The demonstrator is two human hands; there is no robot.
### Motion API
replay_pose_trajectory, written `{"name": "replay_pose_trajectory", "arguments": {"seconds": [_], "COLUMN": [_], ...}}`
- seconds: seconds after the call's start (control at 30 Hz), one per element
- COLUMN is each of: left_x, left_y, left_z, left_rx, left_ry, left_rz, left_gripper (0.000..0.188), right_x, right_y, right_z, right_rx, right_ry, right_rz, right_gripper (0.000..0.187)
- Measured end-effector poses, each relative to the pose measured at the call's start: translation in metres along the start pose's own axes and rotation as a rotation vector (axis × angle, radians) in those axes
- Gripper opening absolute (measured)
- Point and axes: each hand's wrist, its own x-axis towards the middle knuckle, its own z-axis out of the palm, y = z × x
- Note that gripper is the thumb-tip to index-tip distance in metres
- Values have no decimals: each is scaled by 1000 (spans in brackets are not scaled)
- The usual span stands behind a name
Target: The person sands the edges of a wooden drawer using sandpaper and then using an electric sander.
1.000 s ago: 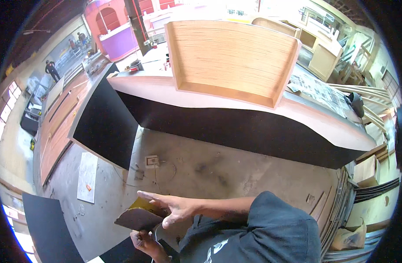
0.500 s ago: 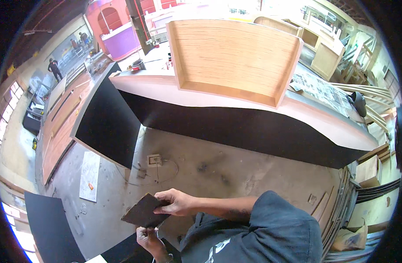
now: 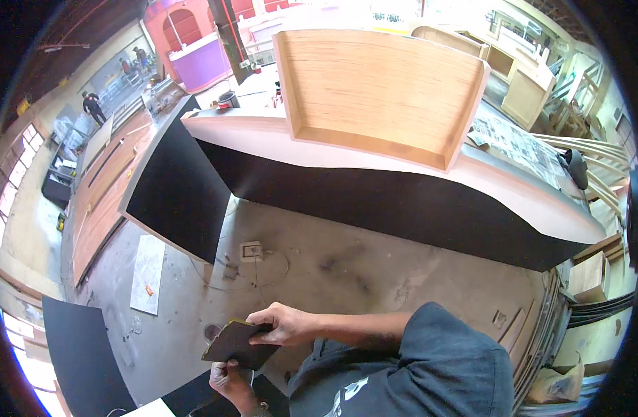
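My right hand (image 3: 283, 324) pinches the upper right edge of a dark brown square sheet (image 3: 237, 345), thumb on its face. A thin yellowish line runs along the sheet's far edge; its exact kind is unclear. Below it, my left hand (image 3: 230, 382) has its fingers closed at the sheet's lower edge. The sheet is held tilted above the floor, in front of my dark shirt.
A long white-topped counter with a black front (image 3: 374, 205) curves across the far side, bearing a shallow wooden tray-like box (image 3: 381, 90). An outlet box (image 3: 251, 251) with a cable lies on the floor, left of centre. A black panel (image 3: 86, 354) stands lower left.
The sheet has tilted, showing more of its yellowish far edge, and both hands have shifted with it. A round object on the floor now shows behind it. The whole view has shifted slightly.
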Motion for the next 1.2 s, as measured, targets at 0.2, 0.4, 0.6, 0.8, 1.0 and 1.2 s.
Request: {"name": "replay_pose_trajectory", "arguments": {"seconds": [0.2,0.4,0.6,0.8,1.0,1.2], "left_x": [16,18,19,14,21,23], "left_y": [-6,-7,-27,-20,-1,27], "left_z": [-26,-32,-37,-27,-3,-24], "left_rx": [143,136,138,-191,-416,316], "left_ry": [39,43,187,117,210,208], "left_rz": [54,90,155,-65,-110,-30], "left_gripper": [28,18,19,32,35,36], "right_x": [-1,2,3,-2,8,3], "right_y": [4,2,-1,15,30,34], "right_z": [-4,-1,-3,4,10,14], "right_rx": [-142,-135,-190,180,-186,-653], "right_ry": [-104,-141,-189,-155,-111,191], "right_rz": [31,-22,49,72,-52,-284], "right_gripper": [23,26,28,44,31,25]}}
